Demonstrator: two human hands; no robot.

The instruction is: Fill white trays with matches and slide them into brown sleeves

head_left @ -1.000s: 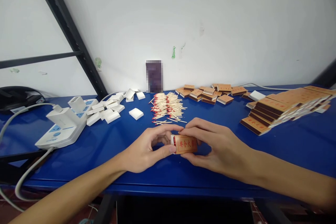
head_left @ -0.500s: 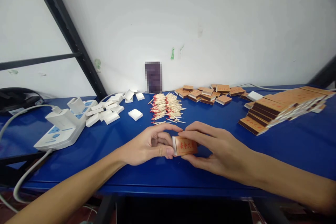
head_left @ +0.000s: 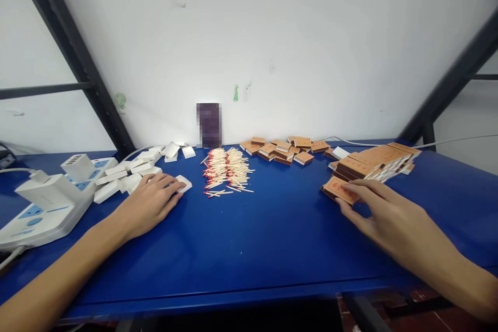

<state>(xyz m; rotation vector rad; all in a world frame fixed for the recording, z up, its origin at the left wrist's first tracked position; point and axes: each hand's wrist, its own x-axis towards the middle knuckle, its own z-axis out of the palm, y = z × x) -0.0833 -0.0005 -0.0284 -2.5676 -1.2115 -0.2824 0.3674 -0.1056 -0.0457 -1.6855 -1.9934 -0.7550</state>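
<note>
My left hand point(head_left: 150, 202) lies on the blue table point(head_left: 272, 238) with its fingers curled over a white inner matchbox tray point(head_left: 183, 183), beside a heap of more white trays point(head_left: 132, 171). My right hand point(head_left: 383, 212) is at the right, fingers and thumb around the front orange matchbox point(head_left: 337, 189) of a slanted row of filled matchboxes point(head_left: 373, 162). A pile of red-tipped matches point(head_left: 225, 168) lies between the hands, further back.
A loose heap of orange matchbox sleeves point(head_left: 286, 148) sits at the back near the wall. A white power strip with chargers point(head_left: 46, 194) lies at the left. Black shelf struts point(head_left: 73, 57) rise on both sides. A blurred dark object point(head_left: 209, 124) stands against the wall.
Both hands were together at the centre on one matchbox. Now they are apart: the right has carried the box to the row at right, the left has moved to a white tray.
</note>
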